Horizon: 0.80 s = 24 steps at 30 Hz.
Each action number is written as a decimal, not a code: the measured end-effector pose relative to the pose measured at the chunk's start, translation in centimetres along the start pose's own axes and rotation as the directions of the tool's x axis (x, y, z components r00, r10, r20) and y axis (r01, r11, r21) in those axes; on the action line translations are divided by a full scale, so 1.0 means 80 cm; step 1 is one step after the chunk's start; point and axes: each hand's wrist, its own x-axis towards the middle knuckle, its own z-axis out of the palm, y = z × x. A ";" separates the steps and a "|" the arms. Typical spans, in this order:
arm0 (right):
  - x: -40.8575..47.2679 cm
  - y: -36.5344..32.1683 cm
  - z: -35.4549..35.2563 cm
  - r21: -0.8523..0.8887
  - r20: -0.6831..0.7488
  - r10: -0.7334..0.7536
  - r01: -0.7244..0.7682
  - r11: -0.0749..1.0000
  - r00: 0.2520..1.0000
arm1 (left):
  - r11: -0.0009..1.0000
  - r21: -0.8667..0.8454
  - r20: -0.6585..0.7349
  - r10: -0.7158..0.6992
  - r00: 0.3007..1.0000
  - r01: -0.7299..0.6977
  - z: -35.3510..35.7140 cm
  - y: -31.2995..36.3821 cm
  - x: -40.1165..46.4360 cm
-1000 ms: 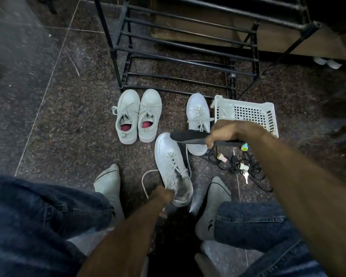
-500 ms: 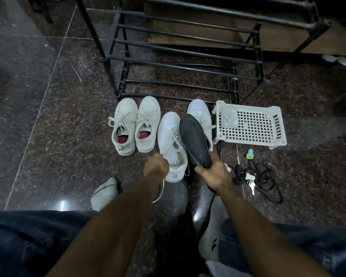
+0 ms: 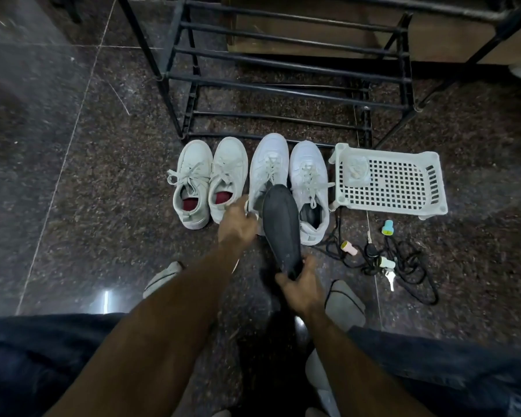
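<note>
Two pairs of white sneakers stand in a row on the dark stone floor. My left hand (image 3: 236, 225) grips the heel of the third white sneaker (image 3: 268, 167), which sits beside its mate (image 3: 309, 182). My right hand (image 3: 298, 288) pinches the heel end of a dark grey insole (image 3: 280, 224), whose toe end points into the opening of the third sneaker. The pair with red insoles (image 3: 211, 182) stands to the left.
A black metal shoe rack (image 3: 283, 70) stands just behind the shoes. A white perforated plastic basket (image 3: 388, 182) lies at the right, with black cords, keys and small coloured tags (image 3: 385, 260) in front of it. My socked feet (image 3: 343, 302) and jeans frame the bottom.
My left hand has pushed the white sneaker forward from near my feet into line beside its mate. My right hand has swung the insole round so that its toe points into that sneaker.
</note>
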 end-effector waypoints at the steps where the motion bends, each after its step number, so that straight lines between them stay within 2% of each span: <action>1: -0.008 0.003 0.009 -0.014 0.025 0.007 -0.007 1.000 1.000 | 0.999 -0.042 -0.051 -0.012 0.999 0.010 0.004 -0.014 -0.017; 3: -0.023 0.013 0.024 -0.064 0.067 0.016 -0.011 0.998 0.998 | 0.975 -0.196 -0.058 -0.116 0.991 0.103 0.013 -0.041 -0.049; 5: -0.036 0.023 0.036 -0.127 0.110 0.003 0.011 0.992 0.994 | 0.913 -0.326 0.034 -0.247 0.968 0.245 0.025 -0.069 -0.076; 7: -0.044 0.032 0.045 -0.204 0.155 0.001 0.031 0.978 0.988 | 0.863 -0.379 0.081 -0.329 0.941 0.334 0.040 -0.098 -0.093; 9: -0.046 0.037 0.047 -0.219 0.234 0.017 0.036 0.975 0.972 | 0.863 -0.335 0.104 -0.365 0.925 0.378 0.058 -0.135 -0.095; 12: -0.044 0.040 0.045 -0.170 0.333 0.002 0.058 0.984 0.943 | 0.850 -0.247 0.160 -0.437 0.885 0.465 0.049 -0.138 -0.097; 14: -0.030 0.038 0.038 -0.145 0.285 -0.023 0.067 0.987 0.958 | 0.827 -0.237 0.207 -0.471 0.858 0.511 0.037 -0.126 -0.092; 17: 0.002 0.018 0.011 -0.114 0.108 -0.051 0.064 0.991 0.993 | 0.876 -0.087 0.246 -0.443 0.862 0.474 0.027 -0.117 -0.076; 19: 0.019 -0.003 -0.014 -0.218 -0.064 -0.106 0.090 0.972 0.992 | 0.896 -0.008 0.286 -0.423 0.860 0.443 0.027 -0.110 -0.069; 21: 0.031 -0.023 -0.037 -0.339 -0.215 -0.229 0.148 0.929 0.949 | 0.909 0.048 0.297 -0.409 0.863 0.414 0.030 -0.107 -0.063; 23: 0.047 -0.040 -0.055 -0.483 -0.242 -0.372 0.221 0.847 0.896 | 0.910 0.082 0.273 -0.413 0.869 0.407 0.034 -0.108 -0.060; 24: 0.054 -0.050 -0.063 -0.566 -0.201 -0.416 0.242 0.788 0.887 | 0.910 0.083 0.260 -0.414 0.873 0.407 0.035 -0.110 -0.059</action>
